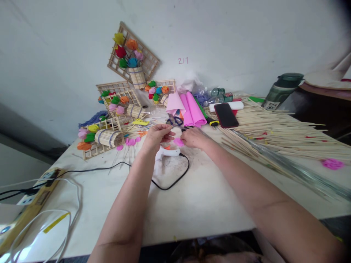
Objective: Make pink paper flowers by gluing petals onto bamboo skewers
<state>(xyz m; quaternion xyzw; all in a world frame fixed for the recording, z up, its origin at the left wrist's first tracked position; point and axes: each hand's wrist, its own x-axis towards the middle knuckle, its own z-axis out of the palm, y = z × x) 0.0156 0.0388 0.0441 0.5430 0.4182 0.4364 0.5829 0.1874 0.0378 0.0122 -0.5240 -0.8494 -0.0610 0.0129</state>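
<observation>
My left hand is raised over the middle of the table, thumb and fingertips pinched together. Anything between them is too small to make out. Just to its right, my right hand reaches down with curled fingers, its fingertips closed at the edge of some pink paper petals. Below both hands lies a white hot glue gun, partly covered by the left wrist, its black cord looping toward me. Left of the left forearm lie several pink paper discs on thin wire stems.
Stick frames with paper flowers stand at the back left. Behind my hands are scissors and pink paper rolls. A phone, many thin wooden sticks and a green bottle occupy the right. A power strip edges the left.
</observation>
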